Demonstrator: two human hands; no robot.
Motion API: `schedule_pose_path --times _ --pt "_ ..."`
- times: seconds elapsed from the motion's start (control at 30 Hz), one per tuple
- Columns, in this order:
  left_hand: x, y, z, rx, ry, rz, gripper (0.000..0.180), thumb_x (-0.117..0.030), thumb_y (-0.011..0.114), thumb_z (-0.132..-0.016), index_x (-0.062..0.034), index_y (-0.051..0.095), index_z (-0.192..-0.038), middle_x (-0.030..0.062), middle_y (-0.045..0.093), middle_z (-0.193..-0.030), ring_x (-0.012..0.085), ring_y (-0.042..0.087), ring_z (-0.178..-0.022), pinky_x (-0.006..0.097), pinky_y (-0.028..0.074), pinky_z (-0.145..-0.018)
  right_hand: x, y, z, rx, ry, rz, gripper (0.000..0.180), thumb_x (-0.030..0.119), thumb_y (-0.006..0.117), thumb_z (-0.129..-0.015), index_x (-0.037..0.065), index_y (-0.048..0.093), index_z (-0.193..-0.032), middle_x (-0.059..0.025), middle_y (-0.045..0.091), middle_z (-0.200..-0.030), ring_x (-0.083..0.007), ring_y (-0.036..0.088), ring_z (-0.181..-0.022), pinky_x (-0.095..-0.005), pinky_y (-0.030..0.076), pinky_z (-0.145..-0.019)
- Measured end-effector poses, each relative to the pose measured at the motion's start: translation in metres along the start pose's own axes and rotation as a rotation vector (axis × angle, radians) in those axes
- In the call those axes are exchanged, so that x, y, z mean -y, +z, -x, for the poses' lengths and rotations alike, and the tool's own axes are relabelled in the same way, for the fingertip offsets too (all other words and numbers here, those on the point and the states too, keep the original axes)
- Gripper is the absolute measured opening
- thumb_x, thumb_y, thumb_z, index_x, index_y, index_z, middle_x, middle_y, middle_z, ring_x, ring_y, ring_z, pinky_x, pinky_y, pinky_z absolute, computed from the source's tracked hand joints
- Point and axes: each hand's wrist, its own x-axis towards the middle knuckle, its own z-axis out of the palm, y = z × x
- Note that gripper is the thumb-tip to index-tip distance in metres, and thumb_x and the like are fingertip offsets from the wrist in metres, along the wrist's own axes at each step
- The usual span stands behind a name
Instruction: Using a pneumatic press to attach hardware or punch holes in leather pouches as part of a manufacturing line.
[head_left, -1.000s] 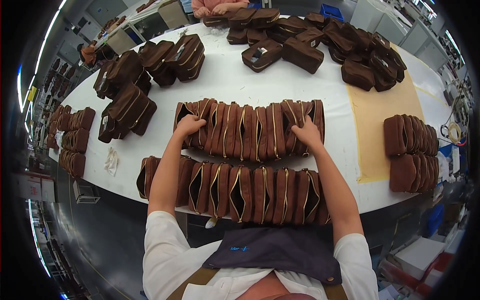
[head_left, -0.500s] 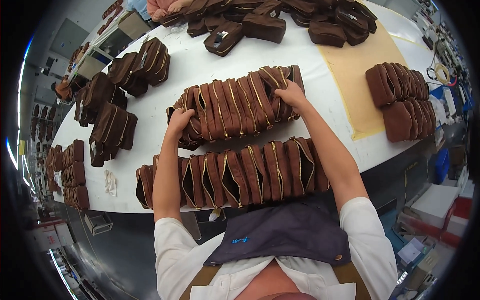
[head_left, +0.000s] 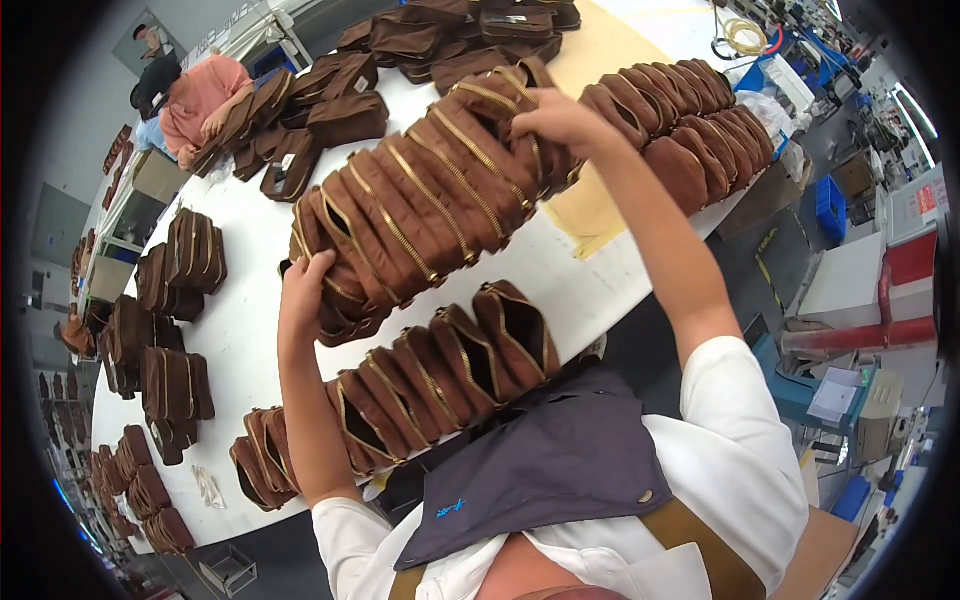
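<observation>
- One row of brown bags (head_left: 430,190) is pressed between the left hand (head_left: 305,287) and right hand (head_left: 567,124), over the white surface (head_left: 245,340).
- The left hand grips one end, the right hand the other.
- A second row (head_left: 410,390), several bags gaping, stands near the apron (head_left: 540,460).
- Darker bags (head_left: 345,118) lie heaped beside a co-worker (head_left: 207,95).

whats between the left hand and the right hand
A row of brown zippered pouches, side by side, spans from the left hand to the right hand in the head view.
</observation>
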Motion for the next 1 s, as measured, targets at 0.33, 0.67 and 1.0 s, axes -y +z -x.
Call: schedule_pose_path --times 0.33,0.67,1.0 --pt "-0.072 0.290 -0.049 0.150 0.046 0.007 0.038 -0.025 0.061 -0.089 0.0082 0.059 -0.107 0.0099 0.066 -0.096 0.0142 0.062 -0.084 0.028 0.049 -0.075 -0.007 -0.303 0.000 -0.060 -0.040 0.067 0.023 0.005 0.063 -0.073 -0.001 0.066 -0.096 -0.0085 0.067 -0.083 -0.0161 0.064 -0.070 -0.0295 0.054 -0.069" --pt "-0.100 0.484 -0.118 0.134 0.046 -0.169 0.040 -0.034 0.064 -0.085 0.0057 0.063 -0.093 0.0032 0.060 -0.082 0.0104 0.053 -0.073 0.027 0.043 -0.066 -0.079 -0.498 -0.032 -0.139 0.036 -0.068 0.031 0.004 0.065 -0.068 -0.003 0.064 -0.098 -0.0093 0.066 -0.082 -0.0170 0.064 -0.072 -0.0285 0.053 -0.070" --pt "-0.086 0.535 -0.179 0.141 0.190 -0.592 0.079 -0.063 0.051 -0.089 0.0105 0.053 -0.116 0.0216 0.061 -0.103 0.0287 0.058 -0.096 0.036 0.044 -0.085 -0.129 -0.578 -0.089 -0.016 0.169 0.236 0.039 0.013 0.065 -0.079 0.000 0.060 -0.115 -0.0103 0.067 -0.099 -0.0174 0.065 -0.084 -0.0303 0.053 -0.078"
